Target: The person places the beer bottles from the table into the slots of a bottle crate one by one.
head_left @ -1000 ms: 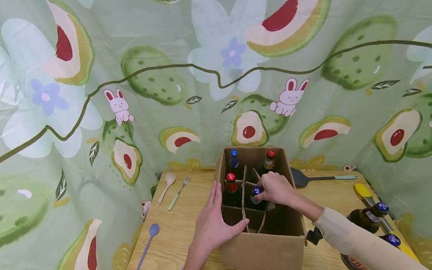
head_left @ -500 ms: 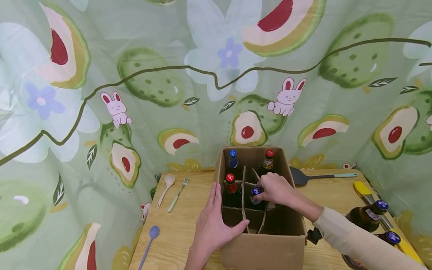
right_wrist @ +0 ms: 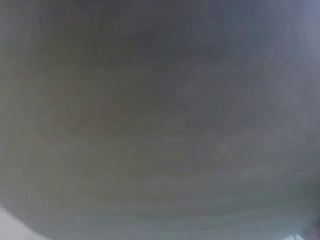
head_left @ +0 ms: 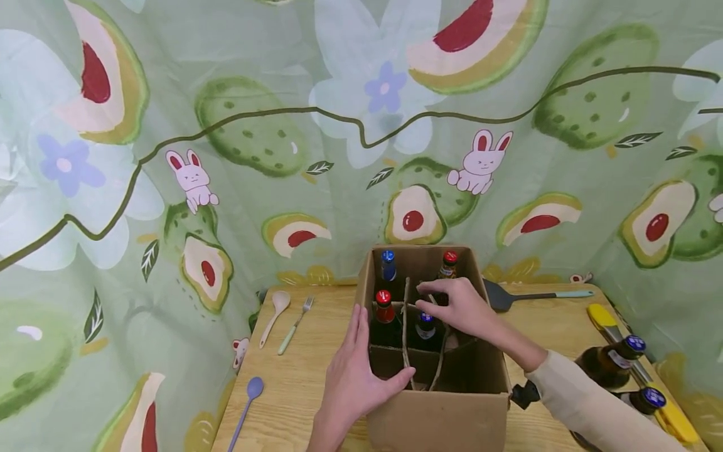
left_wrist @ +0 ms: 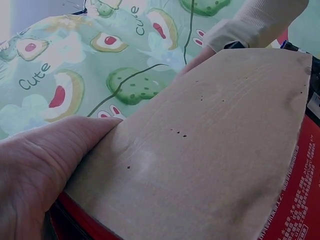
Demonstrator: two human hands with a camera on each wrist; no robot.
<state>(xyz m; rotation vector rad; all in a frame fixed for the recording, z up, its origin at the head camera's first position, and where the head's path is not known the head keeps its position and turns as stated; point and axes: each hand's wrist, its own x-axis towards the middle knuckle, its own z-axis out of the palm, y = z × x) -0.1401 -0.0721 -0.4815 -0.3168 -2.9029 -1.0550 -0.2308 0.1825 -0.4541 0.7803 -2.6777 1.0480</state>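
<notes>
- A patterned green cloth (head_left: pixel 254 144) printed with avocados, flowers and rabbits hangs behind the cardboard box (head_left: pixel 437 414) and fills most of the head view.
- The wooden tabletop (head_left: pixel 299 389) carries the box near its middle. The box is open at the top and split into cells by cardboard dividers (head_left: pixel 405 339).
- The left hand (head_left: pixel 353 376) lies flat against the box's left wall, fingers straight and thumb hooked over the near rim. Judged from this, it steadies the box well and should keep pressing inward.
- The right hand (head_left: pixel 457 307) hovers over the middle of the box, fingers loosely spread and holding nothing. The right wrist view is all blur.
- The blue-capped bottle (head_left: pixel 425 326) stands upright in a middle cell, just under that hand.
- Three more bottles stand in the box: a red-capped bottle (head_left: pixel 385 307) in the cell to its left, and a blue-capped one (head_left: pixel 387 263) and a red-capped one (head_left: pixel 449 263) in the far cells.
- Two spare bottles (head_left: pixel 612 361) lie right of the box. To seat one well, lower it straight down so the dividers do not buckle.
- A spatula (head_left: pixel 536 295) lies right of the box.
- Spoons and a fork (head_left: pixel 294 323) lie to its left.
</notes>
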